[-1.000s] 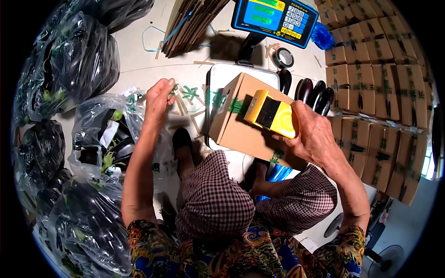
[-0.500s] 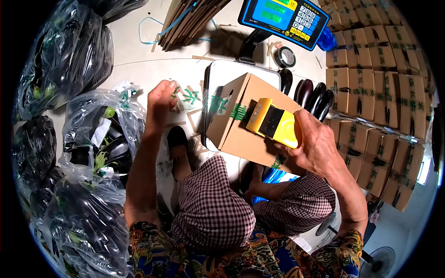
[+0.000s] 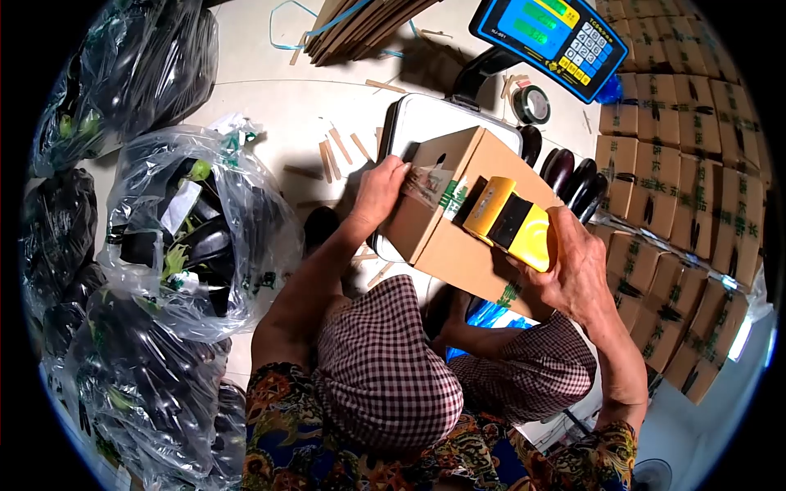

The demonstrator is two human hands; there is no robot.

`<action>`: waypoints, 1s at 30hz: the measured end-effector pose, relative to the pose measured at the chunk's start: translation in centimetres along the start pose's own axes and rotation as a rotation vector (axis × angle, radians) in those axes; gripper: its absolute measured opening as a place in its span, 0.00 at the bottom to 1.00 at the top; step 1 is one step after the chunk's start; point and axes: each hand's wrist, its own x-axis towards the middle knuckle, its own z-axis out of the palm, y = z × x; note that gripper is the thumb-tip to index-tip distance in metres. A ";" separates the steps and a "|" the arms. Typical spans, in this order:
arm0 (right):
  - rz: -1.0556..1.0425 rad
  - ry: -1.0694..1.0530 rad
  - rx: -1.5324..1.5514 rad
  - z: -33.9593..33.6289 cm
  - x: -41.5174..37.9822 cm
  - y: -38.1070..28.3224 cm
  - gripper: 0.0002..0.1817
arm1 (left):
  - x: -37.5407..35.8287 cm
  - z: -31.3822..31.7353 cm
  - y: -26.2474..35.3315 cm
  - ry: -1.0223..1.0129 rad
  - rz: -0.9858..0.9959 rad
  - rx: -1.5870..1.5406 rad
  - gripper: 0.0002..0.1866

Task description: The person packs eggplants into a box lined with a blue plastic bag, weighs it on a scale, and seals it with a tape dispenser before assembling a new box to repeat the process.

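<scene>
A brown cardboard box (image 3: 446, 250) rests at a slant on the white platform of a weighing scale (image 3: 417, 123). My right hand (image 3: 575, 266) is wrapped round a yellow tape dispenser (image 3: 528, 235) on top of the box. A strip of clear packing tape (image 3: 434, 184) with green print runs from the dispenser over the box's left edge. At the strip's free end, against the left side of the box, my left hand (image 3: 381, 190) has its fingers closed on the tape.
The scale's display (image 3: 548, 37) stands behind the box, with a tape roll (image 3: 531, 105) beside it. Several eggplants (image 3: 580, 182) lie to the right, before stacked taped boxes (image 3: 655, 180). Plastic bags of eggplants (image 3: 205, 237) fill the left. Flattened cardboard (image 3: 360, 29) leans at the back.
My left hand has moved right with the tape end, from out beside the box to its left side. The stretched strip now bends down over the edge. My right hand keeps the dispenser on top.
</scene>
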 end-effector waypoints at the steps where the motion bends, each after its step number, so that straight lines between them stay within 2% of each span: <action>1: 0.001 0.003 0.011 0.2 0.1 0.0 0.29 | -0.2 0.2 -0.5 -0.014 0.006 0.035 0.09; 4: -0.029 0.036 0.010 0.3 0.1 -0.1 0.29 | 0.0 -0.6 -0.1 -0.147 -0.078 0.127 0.08; 6: -0.001 0.035 0.039 0.5 0.1 -0.1 0.30 | 0.8 -1.6 -0.1 -0.289 -0.060 0.253 0.08; 8: 0.029 0.064 0.120 0.8 -0.1 0.2 0.30 | 1.9 -1.1 -0.9 -0.155 0.125 0.216 0.09; 10: 0.029 0.076 0.153 1.0 -0.4 0.5 0.31 | 4.1 -0.4 0.6 0.012 0.029 -0.195 0.14; 12: 0.041 0.094 0.145 1.0 -0.5 0.6 0.32 | 4.9 2.9 0.5 0.050 0.221 -0.334 0.17; 13: 0.029 0.090 0.149 1.0 -0.4 0.8 0.31 | 4.9 2.5 0.1 -0.136 0.096 -0.372 0.20; 16: -0.001 0.106 0.181 1.1 -0.6 1.3 0.32 | 4.9 2.8 0.6 -0.050 0.017 -0.372 0.23; 18: -0.025 0.135 0.195 1.4 -0.6 1.6 0.32 | 5.4 2.6 1.6 -0.101 -0.019 -0.415 0.27; 20: -0.032 0.161 0.200 1.5 -0.8 1.8 0.32 | 4.8 2.8 3.1 -0.116 -0.195 -0.564 0.32; 21: -0.026 0.148 0.198 1.4 -0.7 1.8 0.31 | 4.4 1.5 5.6 -0.144 -0.177 -0.566 0.37; 22: -0.035 0.157 0.196 1.4 -0.6 1.7 0.30 | 4.5 1.2 6.9 -0.150 -0.247 -0.601 0.38; 24: -0.056 0.173 0.190 1.4 -0.6 1.8 0.30 | 4.2 0.3 9.8 -0.228 -0.135 -0.502 0.36; 26: -0.036 0.157 0.214 1.4 -0.9 1.8 0.30 | 3.9 -1.4 14.4 -0.281 -0.171 -0.451 0.35; 29: -0.076 0.216 0.211 1.7 -0.9 2.0 0.29 | 3.6 -0.4 15.7 -0.152 0.019 0.016 0.31; 30: -0.097 0.223 0.218 1.6 -1.0 2.2 0.28 | 3.7 0.2 16.1 -0.003 0.214 0.093 0.26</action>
